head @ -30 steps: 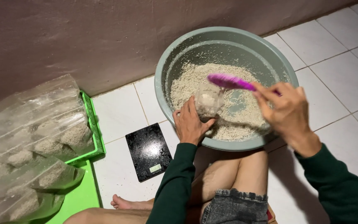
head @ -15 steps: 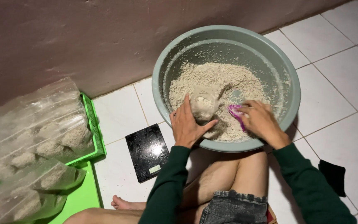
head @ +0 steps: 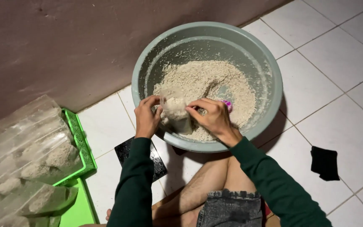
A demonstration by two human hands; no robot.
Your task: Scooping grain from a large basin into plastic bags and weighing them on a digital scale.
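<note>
A large grey-green basin (head: 269,67) on the tiled floor holds a heap of pale crumbly grain mix (head: 198,77). Over its near rim, both hands hold a small clear plastic bag (head: 176,113) partly filled with the same mix. My left hand (head: 146,115) pinches the bag's left edge. My right hand (head: 211,117) grips the bag's right edge, and a pink scoop (head: 227,104) peeks out behind its knuckles. Both arms wear dark green sleeves.
A black digital scale (head: 124,152) lies on the floor under my left forearm. At the left, a green crate (head: 78,136) holds several filled clear bags (head: 30,159). A black cloth (head: 324,162) lies at the right. A brown wall runs behind the basin.
The pink scoop was raised over the basin, then dipped into the mix. Now both hands have lifted the bag at the near rim and the scoop is mostly hidden behind my right hand.
</note>
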